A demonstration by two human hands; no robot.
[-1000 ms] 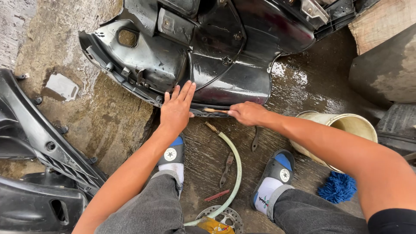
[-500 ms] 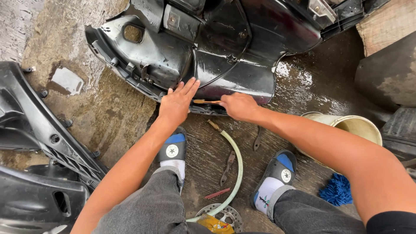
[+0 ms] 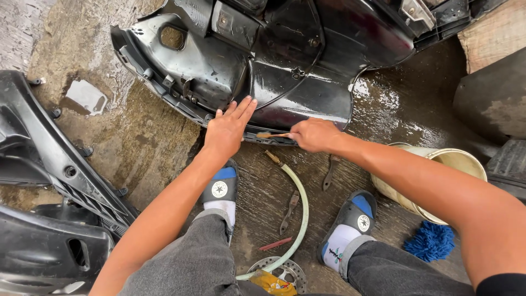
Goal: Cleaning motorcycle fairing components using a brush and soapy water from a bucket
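So nearest the camera, btw the grey trouser legs, a metal brake disc [image 3: 276,271] lies on the wet concrete w/ a yellow rag [image 3: 273,286] on it, and a pale green hose [image 3: 300,211] curves up from there to a brass nozzle just below the hands. A red stick [image 3: 275,244] and a rusty tool [image 3: 289,211] lie btw the two sandalled feet; a blue mop head [image 3: 430,241] sits off to the right, near a tipped cream bucket [image 3: 438,181]. Left hand [image 3: 226,130] is flat on the lower edge of the big black scooter body panel [image 3: 263,66] – fingers straight, slightly spread, palm down. Right hand [image 3: 312,135] is closed, fingers and thumb pinching the handle of a small brush [image 3: 269,135], bristle end pointing left toward the other hand, resting right on the panel's bottom rim. Panel is wet and shiny, inner side up, stretching away to the top of the view – more black panels [image 3: 49,181] lie at far left, well apart.
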